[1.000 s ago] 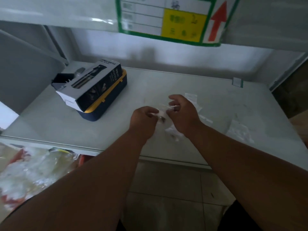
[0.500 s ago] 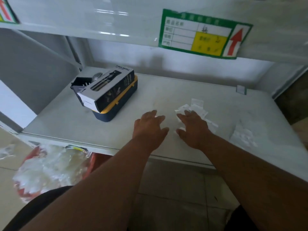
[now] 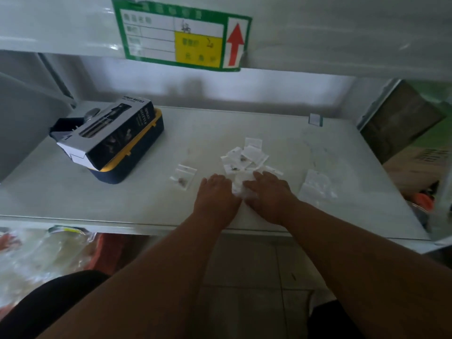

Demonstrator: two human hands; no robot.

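The pile of small clear plastic zip bags (image 3: 247,157) is spread on the white shelf (image 3: 244,123) just right of the frame's centre, and dark little parts can be made out inside several of them. The pile lies directly above the hands in the picture, that is, straight ahead of them. Its long axis runs from its near edge, between the two hands, up and slightly to the right.

The near edge is touched by both hands. More of the pile is covered by the right hand (image 3: 269,194), which is the nearer one. The left hand (image 3: 215,196) is set at its left border. Both hands are laid palm down with the fingers loosely extended. Nothing is seen to be clasped, though the fingertips are partly hidden.

A single clear zip bag with a dark part inside (image 3: 183,178) lies apart, to the left of the left hand. It is reached more easily by that hand, should it be wanted next. A crumpled sheet of clear plastic (image 3: 316,185) lies to the right of the right hand.

Compared with one second ago, a bag is no longer held up between pinching fingers, and the hands are lowered flat onto the shelf. Compared with half a second ago, the hands are drawn closer together, almost touching. The single bag at the left, not seen then, is now uncovered.
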